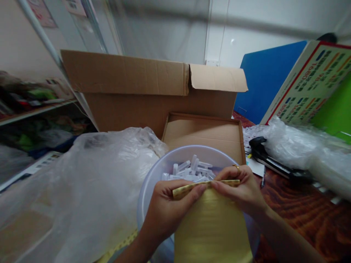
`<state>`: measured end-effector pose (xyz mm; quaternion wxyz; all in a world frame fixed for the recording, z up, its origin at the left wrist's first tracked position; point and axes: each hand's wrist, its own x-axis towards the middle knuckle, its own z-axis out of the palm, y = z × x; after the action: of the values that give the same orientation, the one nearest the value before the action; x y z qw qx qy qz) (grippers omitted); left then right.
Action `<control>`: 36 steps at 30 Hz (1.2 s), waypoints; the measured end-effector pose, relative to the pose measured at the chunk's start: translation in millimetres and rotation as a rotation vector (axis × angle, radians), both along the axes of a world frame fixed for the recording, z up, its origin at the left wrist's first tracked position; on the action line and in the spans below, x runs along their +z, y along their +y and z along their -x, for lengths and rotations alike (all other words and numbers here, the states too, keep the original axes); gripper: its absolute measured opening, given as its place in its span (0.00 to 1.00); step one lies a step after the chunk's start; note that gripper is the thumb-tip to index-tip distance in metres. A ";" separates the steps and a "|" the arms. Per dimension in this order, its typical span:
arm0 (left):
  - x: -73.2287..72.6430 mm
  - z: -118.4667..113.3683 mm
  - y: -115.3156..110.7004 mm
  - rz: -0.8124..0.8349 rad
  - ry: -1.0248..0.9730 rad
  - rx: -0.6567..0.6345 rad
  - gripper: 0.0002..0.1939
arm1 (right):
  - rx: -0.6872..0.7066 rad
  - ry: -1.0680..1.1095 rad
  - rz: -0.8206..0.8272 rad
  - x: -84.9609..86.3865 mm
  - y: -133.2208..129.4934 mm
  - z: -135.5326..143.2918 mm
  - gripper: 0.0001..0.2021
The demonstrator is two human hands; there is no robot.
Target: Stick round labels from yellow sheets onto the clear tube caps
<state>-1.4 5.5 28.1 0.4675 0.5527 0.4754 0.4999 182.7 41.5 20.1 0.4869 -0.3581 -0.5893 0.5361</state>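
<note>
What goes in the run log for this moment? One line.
left hand: pinches yellow bag top | right hand: pinches same top | under: basin of white plastic pieces

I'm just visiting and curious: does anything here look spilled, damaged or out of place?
Nothing looks spilled or broken. Both hands, left hand and right hand, pinch the top edge of a yellow bag over a translucent tub of small white plastic pieces, which all sit inside it.

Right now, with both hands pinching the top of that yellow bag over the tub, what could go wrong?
The left hand and right hand grip only the top edge of the yellow bag, so it may slip or tear. It hangs over the round tub of small white parts; a jolt could scatter them. The loose plastic bag could snag.
</note>
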 end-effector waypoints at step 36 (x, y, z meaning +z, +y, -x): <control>15.0 13.2 -1.2 0.135 -0.196 -0.033 0.08 | -0.074 0.057 0.195 -1.4 9.6 -5.9 0.14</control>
<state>-14.6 4.3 43.1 0.5559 0.4762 0.4511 0.5106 188.6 51.1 18.7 0.4856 -0.4099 -0.5067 0.5826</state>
